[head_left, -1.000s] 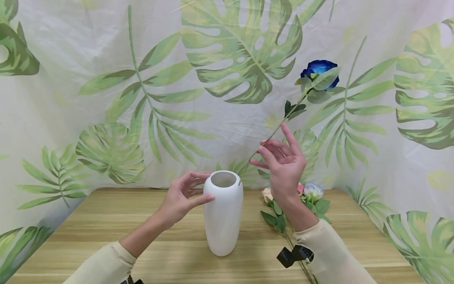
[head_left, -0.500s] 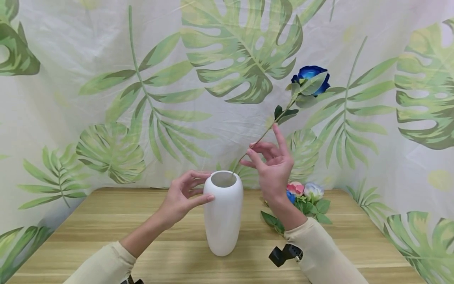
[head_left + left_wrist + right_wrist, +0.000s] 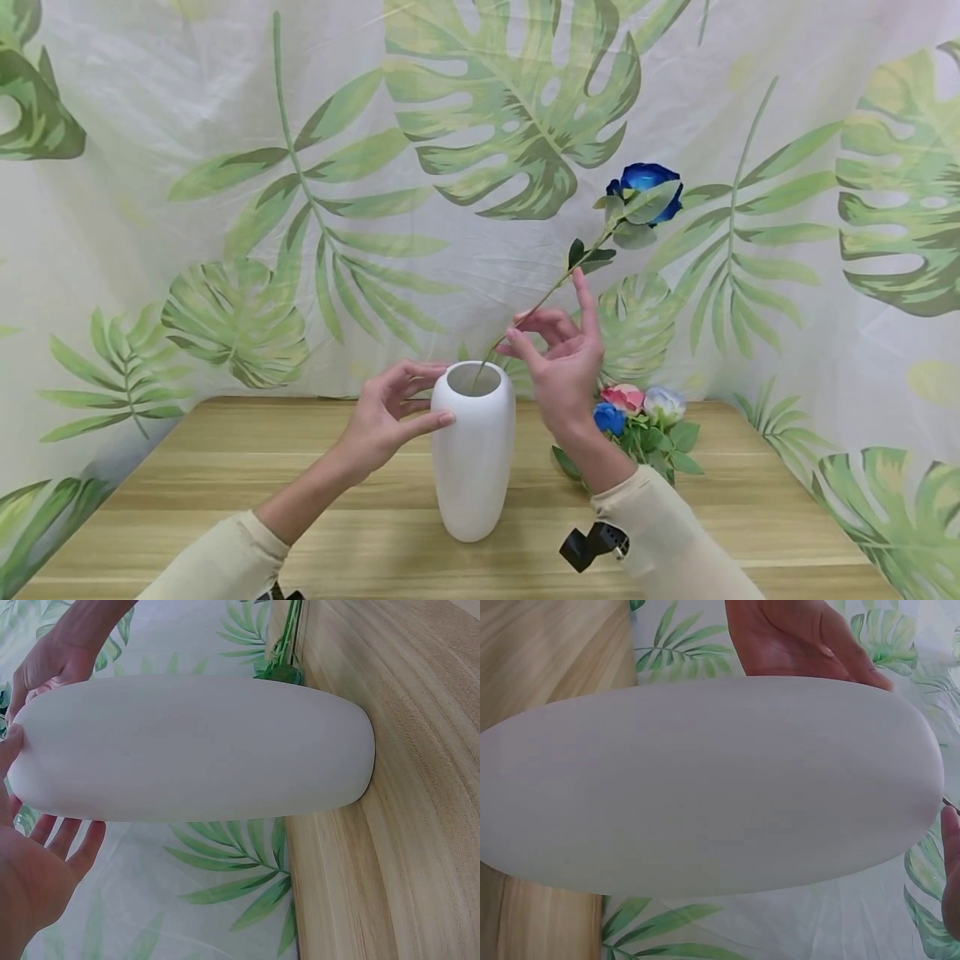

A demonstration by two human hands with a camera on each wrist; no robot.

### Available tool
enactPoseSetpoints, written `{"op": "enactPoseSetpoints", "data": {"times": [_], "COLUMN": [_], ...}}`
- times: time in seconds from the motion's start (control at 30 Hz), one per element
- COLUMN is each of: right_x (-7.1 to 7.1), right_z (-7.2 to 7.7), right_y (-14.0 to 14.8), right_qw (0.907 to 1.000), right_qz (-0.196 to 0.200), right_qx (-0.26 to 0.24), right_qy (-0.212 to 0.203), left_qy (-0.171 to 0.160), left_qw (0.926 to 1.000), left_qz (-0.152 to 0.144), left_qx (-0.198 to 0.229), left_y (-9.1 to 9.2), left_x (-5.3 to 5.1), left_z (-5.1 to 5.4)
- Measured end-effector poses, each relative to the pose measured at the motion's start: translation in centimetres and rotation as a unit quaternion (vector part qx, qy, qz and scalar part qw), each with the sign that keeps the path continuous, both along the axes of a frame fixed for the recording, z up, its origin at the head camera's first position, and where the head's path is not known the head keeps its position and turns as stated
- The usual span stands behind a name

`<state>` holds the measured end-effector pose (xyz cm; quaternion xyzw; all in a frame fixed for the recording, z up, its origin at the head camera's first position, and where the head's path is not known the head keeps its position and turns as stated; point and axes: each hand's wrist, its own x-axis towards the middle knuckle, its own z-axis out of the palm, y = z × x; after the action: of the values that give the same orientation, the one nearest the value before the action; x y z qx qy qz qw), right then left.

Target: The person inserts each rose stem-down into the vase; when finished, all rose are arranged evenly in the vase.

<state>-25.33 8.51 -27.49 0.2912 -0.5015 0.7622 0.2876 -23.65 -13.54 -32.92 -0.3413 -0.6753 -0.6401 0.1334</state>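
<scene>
A white vase [image 3: 472, 467] stands upright on the table, its mouth facing up. My left hand [image 3: 390, 412] holds it near the rim, with the thumb in front and the fingers at the far side. Between the thumb and fingers of my right hand [image 3: 566, 367], the thin stem of a blue rose [image 3: 651, 187] is pinched. The index finger reaches up along the stem, close to its dark leaves. The stem slants down leftward and its lower end is inside the vase's mouth. In the right wrist view the vase [image 3: 705, 787] hides most of the work.
Several flowers lie on the wooden table [image 3: 285, 517] behind my right forearm, among them a pink one [image 3: 624, 397], a white one [image 3: 664, 403] and a smaller blue one [image 3: 609, 418]. A leaf-patterned cloth [image 3: 495, 258] hangs behind the table.
My right hand has moved left and slightly down with the blue rose, bringing the stem's end from beside the vase into its mouth. My left hand and the vase have stayed put.
</scene>
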Motion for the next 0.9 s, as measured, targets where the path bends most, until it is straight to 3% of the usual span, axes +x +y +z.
{"op": "enactPoseSetpoints", "data": {"times": [0.57, 0.9], "right_x": [0.0, 0.2], "right_z": [-1.1, -1.7], "right_y": [-0.5, -0.4], "right_qw": [0.9994, 0.9977], "right_qz": [0.01, -0.006], "right_qx": [0.032, 0.067], "right_qy": [-0.012, -0.014], "left_qy": [0.002, 0.001], "left_qw": [1.0, 1.0], "left_qz": [0.0, 0.006], "left_qx": [-0.006, -0.006], "left_y": [-0.1, 0.0], "left_x": [0.0, 0.1], "left_z": [0.1, 0.0]}}
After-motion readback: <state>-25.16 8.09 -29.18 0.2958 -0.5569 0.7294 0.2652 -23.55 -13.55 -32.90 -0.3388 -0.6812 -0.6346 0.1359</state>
